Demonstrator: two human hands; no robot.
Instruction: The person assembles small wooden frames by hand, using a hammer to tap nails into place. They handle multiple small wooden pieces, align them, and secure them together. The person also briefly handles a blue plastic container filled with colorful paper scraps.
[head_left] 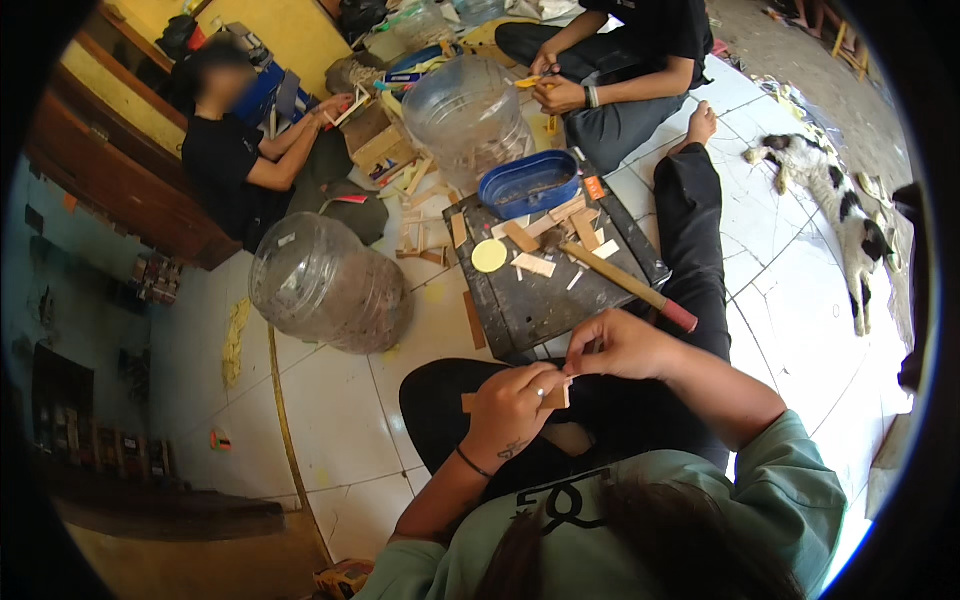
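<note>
My left hand (508, 412) grips a small flat piece of wood (556, 398) above my crossed legs. Its fingers wrap over the middle, so only the two ends show. My right hand (622, 346) is closed in a pinch at the wood's far right corner. Whatever lies between those fingertips is too small to name. Just beyond my hands stands a low black table (520, 315). On it lie a hammer (625, 278) with a red-ended wooden handle, a yellow disc (489, 256), several loose wood pieces (534, 265) and a blue oval tub (530, 185).
Two clear plastic containers (330, 285) stand beside and behind the table. One person (245, 150) sits at the far left, another (630, 80) at the far right, both handling small pieces. A wooden box (378, 140) sits between them. A black-and-white cat (835, 205) lies on the tiles at right.
</note>
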